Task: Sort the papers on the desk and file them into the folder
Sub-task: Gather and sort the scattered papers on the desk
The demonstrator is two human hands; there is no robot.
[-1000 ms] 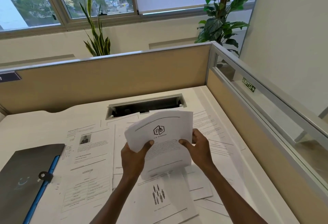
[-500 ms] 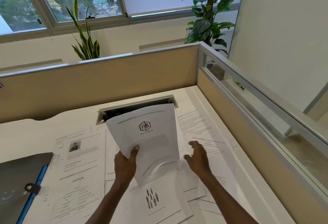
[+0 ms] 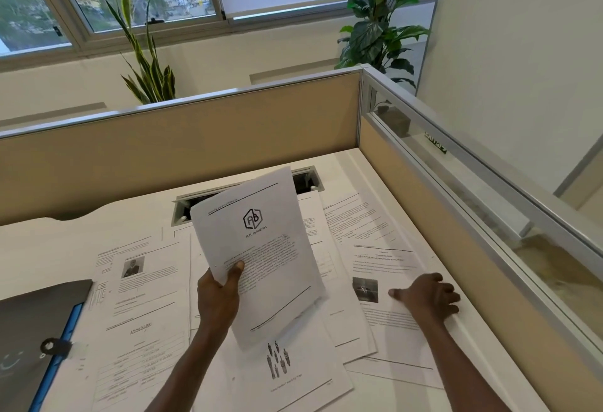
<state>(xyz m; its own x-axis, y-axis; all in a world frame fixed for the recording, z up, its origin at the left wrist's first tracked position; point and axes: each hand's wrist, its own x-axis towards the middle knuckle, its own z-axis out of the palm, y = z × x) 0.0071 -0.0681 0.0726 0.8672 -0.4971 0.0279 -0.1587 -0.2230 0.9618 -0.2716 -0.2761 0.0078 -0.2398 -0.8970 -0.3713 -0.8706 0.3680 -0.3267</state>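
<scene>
Left hand: gripped a small sheaf headed by the A.B. Industries letterhead sheet, thumb on top, raised clear of the desk. Right hand: spread fairly flat, fingers lightly bent, resting on the photo-bearing page near the desk's right edge, nothing pinched. Seemingly mid-collection: gathering loose papers into the held sheaf. Next, probably: sliding that page free of its overlapping neighbours and adding it squarely. Still scattered flat: the portrait page and the drawing page. Dark folder at the left edge, blue spine showing.
</scene>
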